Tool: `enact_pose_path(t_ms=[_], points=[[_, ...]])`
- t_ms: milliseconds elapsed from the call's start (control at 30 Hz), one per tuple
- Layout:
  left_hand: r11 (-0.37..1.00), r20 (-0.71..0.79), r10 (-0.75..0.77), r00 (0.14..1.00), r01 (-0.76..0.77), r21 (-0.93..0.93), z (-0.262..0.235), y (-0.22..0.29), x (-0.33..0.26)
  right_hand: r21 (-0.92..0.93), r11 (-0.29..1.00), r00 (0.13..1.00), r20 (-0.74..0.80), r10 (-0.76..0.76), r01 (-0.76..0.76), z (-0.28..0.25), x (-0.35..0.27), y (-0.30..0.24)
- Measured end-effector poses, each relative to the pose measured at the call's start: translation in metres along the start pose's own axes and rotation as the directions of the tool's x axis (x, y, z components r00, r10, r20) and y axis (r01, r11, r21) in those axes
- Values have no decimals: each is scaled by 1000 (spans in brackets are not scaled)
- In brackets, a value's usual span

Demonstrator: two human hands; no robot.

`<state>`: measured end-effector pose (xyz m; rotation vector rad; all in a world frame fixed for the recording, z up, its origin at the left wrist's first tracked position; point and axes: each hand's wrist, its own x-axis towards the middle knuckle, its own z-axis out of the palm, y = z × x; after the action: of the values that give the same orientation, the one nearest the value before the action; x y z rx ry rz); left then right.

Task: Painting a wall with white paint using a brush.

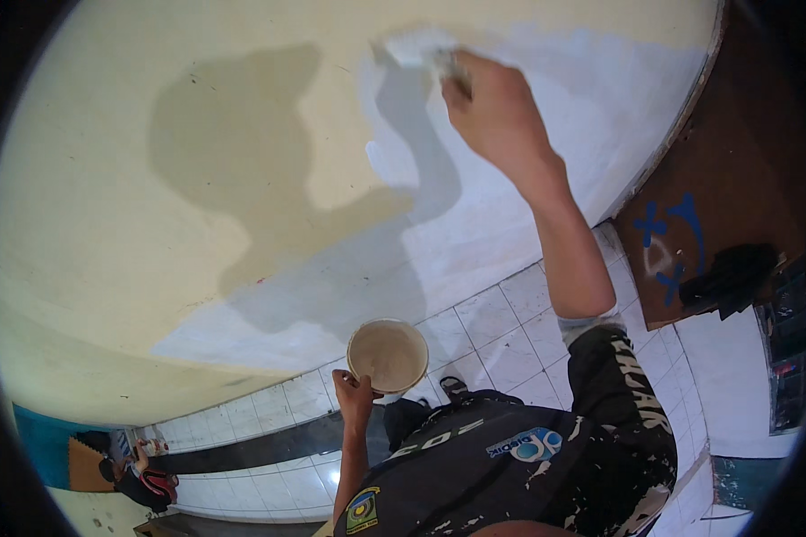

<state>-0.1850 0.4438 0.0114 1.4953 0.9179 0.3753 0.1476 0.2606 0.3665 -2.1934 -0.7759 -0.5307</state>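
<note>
My right hand is raised against the cream wall and grips a paintbrush whose white bristles press on the wall at the edge of a freshly painted white patch. My left hand is lower, near my chest, holding a round paint container by its rim; pale paint fills it. My shadow falls on the wall between the two hands.
White floor tiles run along the wall's base. A brown wooden door with blue marks stands at the right. Another person crouches at the lower left beside a dark strip of floor.
</note>
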Motion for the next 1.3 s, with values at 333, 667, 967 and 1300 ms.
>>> enact_pose_path(t_ms=[333, 667, 967, 1300], points=[[999, 17, -9, 1000, 8, 43, 11, -23, 8, -59, 997, 987, -144, -65, 57, 152, -94, 139], [995, 20, -20, 1000, 18, 100, 18, -19, 8, -99, 975, 951, 219, 218, -201, 106, -85, 129], [1000, 80, 5, 997, -7, 25, 38, -8, 19, -38, 999, 999, -46, -14, 12, -33, 33, 6], [998, 99, 23, 995, -28, 53, 34, -16, 20, -89, 982, 951, -248, -185, 168, 143, -74, 134]])
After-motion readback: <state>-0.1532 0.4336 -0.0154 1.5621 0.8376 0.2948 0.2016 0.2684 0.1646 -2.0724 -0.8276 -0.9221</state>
